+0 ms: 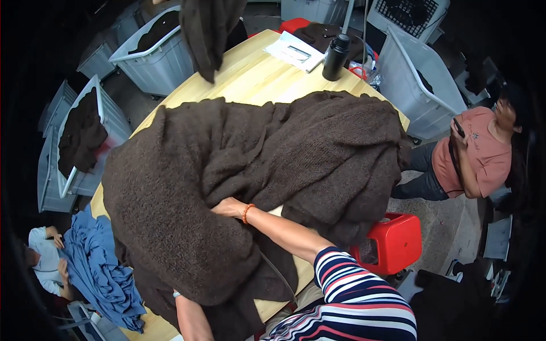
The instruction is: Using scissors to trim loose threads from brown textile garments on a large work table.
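A large dark brown knitted garment (256, 165) lies spread in heaps over most of a round wooden table (250, 74). My right hand (227, 207), with an orange bead bracelet at the wrist, reaches in from the lower right, its fingers tucked into a fold of the knit near the middle. My left forearm (190, 315) comes up from the lower edge and disappears under the garment's near hem, so my left hand is hidden.
A black bottle (335, 57) and a white booklet (294, 51) sit at the table's far side, where another brown knit (207, 31) hangs. Grey bins (153, 57) stand left and right. A red stool (392, 241), a person in pink (472, 153) and a person handling blue cloth (96, 267) are nearby.
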Available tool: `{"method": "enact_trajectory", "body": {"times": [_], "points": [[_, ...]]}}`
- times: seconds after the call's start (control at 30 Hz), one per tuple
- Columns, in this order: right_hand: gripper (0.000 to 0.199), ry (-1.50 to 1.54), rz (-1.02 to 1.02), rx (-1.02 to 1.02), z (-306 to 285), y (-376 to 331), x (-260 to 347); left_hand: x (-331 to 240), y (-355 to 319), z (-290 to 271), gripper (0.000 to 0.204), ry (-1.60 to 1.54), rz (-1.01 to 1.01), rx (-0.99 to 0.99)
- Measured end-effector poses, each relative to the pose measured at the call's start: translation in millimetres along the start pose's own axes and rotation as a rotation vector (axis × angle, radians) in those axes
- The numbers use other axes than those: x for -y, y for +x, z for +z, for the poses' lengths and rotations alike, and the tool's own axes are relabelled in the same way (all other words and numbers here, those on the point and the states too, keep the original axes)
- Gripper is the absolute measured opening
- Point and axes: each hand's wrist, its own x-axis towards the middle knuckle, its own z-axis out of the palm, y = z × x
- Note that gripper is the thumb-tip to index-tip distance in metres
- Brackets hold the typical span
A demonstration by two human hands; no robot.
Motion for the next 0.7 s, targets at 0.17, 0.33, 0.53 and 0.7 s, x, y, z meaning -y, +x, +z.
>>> {"method": "enact_trajectory", "body": {"times": [0.17, 0.33, 0.53, 0.7], "points": [[0.037, 0.579, 0.405, 0.518, 6.5, -14.7, 96.3, 5.4, -83.8, -81.7, 0.053, 0.299, 0.046, -0.139], [0.028, 1.154, 0.495, 0.554, 105.0, -47.1, 45.1, 9.9, -117.5, -92.4, 0.053, 0.638, 0.034, -0.104], [0.021, -0.489, -0.375, 1.043, 133.6, -63.2, 159.2, -19.1, -192.5, -139.4, 0.053, 1.028, 0.061, -0.257], [0.039, -0.877, -0.139, 1.325, 167.5, -69.9, 104.0, -34.8, -230.2, -136.3, 0.053, 1.337, 0.048, -0.334]]}}
